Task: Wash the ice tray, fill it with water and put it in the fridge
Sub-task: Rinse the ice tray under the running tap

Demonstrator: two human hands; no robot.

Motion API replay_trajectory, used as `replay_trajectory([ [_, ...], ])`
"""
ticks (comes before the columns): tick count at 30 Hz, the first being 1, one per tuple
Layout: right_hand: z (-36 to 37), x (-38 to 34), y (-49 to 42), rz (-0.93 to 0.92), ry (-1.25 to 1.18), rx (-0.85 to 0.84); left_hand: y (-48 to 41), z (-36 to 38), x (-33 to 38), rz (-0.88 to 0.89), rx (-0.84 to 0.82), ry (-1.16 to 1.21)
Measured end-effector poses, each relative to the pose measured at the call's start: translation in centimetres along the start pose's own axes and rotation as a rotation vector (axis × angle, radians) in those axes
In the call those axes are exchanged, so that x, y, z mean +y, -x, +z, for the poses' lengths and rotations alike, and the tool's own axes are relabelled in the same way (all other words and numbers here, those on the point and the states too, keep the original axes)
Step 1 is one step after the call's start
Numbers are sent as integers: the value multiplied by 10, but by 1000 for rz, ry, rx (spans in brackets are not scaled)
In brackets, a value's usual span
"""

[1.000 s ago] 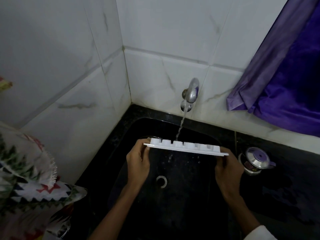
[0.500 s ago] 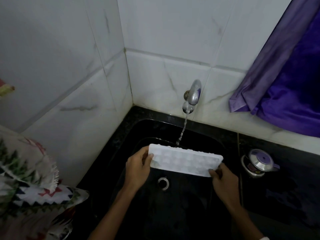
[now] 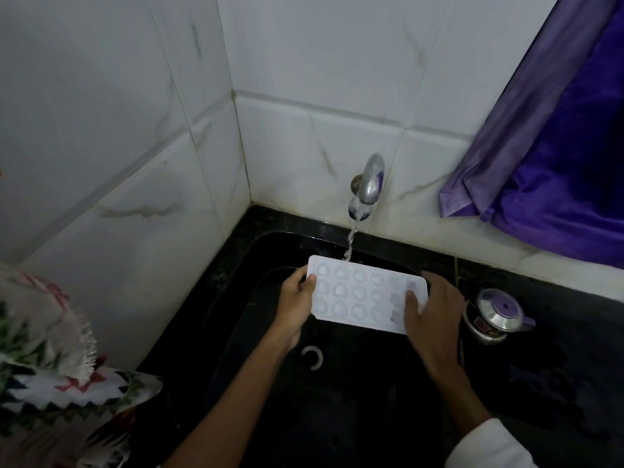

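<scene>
ice tray (image 3: 354, 298) cups-up over sink (image 3: 354, 400) | left hand (image 3: 297, 298) grasps its left end | right hand (image 3: 434, 307) grasps its right end | tap (image 3: 369, 184) water hits far edge

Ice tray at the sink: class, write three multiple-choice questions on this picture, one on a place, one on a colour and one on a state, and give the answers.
1. Where is the ice tray?
A. held over the black sink, below the tap
B. lying on the counter
C. inside a fridge

2. What colour is the curtain?
A. green
B. purple
C. yellow

3. What state is the tap in?
A. shut off
B. running
C. wrapped in a cloth

Answers:
1 A: the left hand and right hand hold its two ends above the basin.
2 B: the cloth at upper right is violet.
3 B: a stream of water falls from the spout to the tray's far edge.
</scene>
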State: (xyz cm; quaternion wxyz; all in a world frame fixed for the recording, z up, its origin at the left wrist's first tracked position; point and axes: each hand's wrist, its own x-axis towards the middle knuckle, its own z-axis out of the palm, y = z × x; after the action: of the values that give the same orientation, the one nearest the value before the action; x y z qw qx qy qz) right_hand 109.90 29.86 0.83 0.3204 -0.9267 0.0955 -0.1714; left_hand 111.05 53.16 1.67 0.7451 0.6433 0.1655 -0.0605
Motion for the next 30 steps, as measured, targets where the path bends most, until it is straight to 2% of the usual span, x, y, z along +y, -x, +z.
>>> replay_trajectory([
  [4,11,-33,-17,-281,-80,-134,-11,14,0,-41,65,10],
  [7,24,-44,-31,-404,-23,-228,-15,17,1,-69,81,28],
  [15,36,-55,-46,-425,189,-404,-15,19,6,-57,86,41],
  [19,35,-57,-43,-459,272,-416,-15,19,7,-48,83,41],
  [26,34,-59,-40,-396,268,-425,-11,18,5,-43,80,42],
  [30,33,-60,-38,-420,303,-444,-11,18,4,-48,81,49],
])
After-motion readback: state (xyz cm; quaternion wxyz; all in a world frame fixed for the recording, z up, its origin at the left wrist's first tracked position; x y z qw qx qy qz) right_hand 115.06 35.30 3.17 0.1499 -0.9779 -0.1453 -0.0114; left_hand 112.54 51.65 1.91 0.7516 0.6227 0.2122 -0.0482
